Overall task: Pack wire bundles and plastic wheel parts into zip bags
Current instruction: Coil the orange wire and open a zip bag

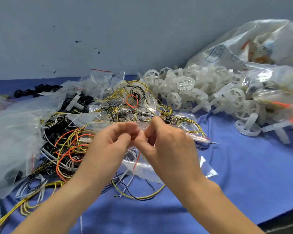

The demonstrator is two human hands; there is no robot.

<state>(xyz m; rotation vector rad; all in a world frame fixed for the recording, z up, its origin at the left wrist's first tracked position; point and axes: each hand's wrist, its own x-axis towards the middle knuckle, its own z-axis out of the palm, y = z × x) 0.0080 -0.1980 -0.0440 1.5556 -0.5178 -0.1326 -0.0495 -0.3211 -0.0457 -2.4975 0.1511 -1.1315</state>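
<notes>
Your left hand (113, 142) and right hand (169, 146) meet at the middle of the view, fingertips curled inward and almost touching. Both pinch the top edge of a small clear zip bag (142, 166). The bag hangs below your fingers, crinkled and see-through, with a thin red strip showing through it. Motion blur hides the exact finger placement.

Just under and left of your hands: wire bundles (69, 146), loose coils in yellow, orange, black and white, tangled over one another on the blue table cover (243, 174). More yellow and black loops lie farther back among empty zip bags (101, 78) with red seal lines.

Right and rear: a heap of plastic wheel parts (193, 92), translucent white, spoked rims and flat strips, spilling from a large clear sack (243, 48).

Left edge: a big crumpled plastic sheet (12, 137) lying over part of the wires. Behind it, small black parts (35, 90) in a row. A grey wall (108, 31) backs the table.
</notes>
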